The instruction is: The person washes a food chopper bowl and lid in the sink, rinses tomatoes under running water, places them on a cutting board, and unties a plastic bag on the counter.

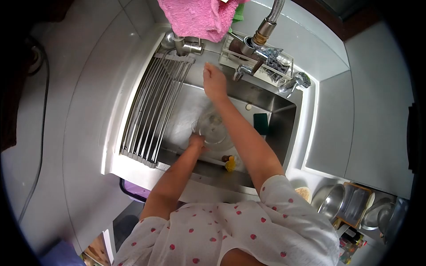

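Observation:
My left hand [197,142] is low in the steel sink [177,128], closed on the near left rim of a clear glass dish [214,129]. The dish lies toward the bottom of the basin, its outline partly blurred. My right hand [214,82] is raised over the back of the sink, left of the faucet spout [242,71]. Its fingers are curled together, and whatever they may hold is hidden. A yellow brush-like item [230,164] lies near the front wall of the basin. A dark green pad [261,123] is at the basin's right.
A roll-up metal rack [155,106] covers the sink's left side. Behind the sink are a second tap [188,47], a pink cloth [195,17] and a caddy [230,57] with scrubbers. Metal bowls [328,200] stand at the lower right.

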`<state>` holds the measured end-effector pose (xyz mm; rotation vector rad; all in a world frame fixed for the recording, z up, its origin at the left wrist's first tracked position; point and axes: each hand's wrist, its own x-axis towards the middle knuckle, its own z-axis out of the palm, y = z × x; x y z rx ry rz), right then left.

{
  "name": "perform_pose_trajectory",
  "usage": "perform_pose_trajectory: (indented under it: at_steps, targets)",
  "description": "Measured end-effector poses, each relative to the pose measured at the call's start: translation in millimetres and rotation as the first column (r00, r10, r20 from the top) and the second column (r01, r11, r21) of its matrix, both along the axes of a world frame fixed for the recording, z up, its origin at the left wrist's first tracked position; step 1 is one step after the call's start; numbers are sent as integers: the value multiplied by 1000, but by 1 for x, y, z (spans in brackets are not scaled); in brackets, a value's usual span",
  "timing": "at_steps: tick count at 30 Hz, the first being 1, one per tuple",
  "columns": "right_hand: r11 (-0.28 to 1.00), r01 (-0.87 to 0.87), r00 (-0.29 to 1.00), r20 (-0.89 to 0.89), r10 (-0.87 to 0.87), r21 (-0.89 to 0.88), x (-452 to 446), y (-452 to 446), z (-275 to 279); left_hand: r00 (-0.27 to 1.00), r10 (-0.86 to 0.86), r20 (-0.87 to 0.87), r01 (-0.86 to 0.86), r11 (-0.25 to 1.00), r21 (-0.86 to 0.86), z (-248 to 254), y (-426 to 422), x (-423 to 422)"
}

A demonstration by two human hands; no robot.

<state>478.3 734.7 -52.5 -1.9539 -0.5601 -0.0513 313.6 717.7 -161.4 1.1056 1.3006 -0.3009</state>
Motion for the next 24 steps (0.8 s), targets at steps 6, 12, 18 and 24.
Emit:
perform_pose_trajectory:
  at_steps: [6,12,18,24]
  targets:
    - [994,71,997,-14,-70,83,12,22,6,993,-84,78,69,982,174,-7,-2,-10]
    - [990,102,995,-2,-103,101,17,40,28,740,-413,532,-268,544,795,132,46,54]
    - [987,111,990,-100,-100,118,35,60,43,526,-395,753,-248,776,580,160,104,144]
    - [973,157,975,-181,-125,171,48,69,29,486,-360,796,-196,843,501,151,114,161]
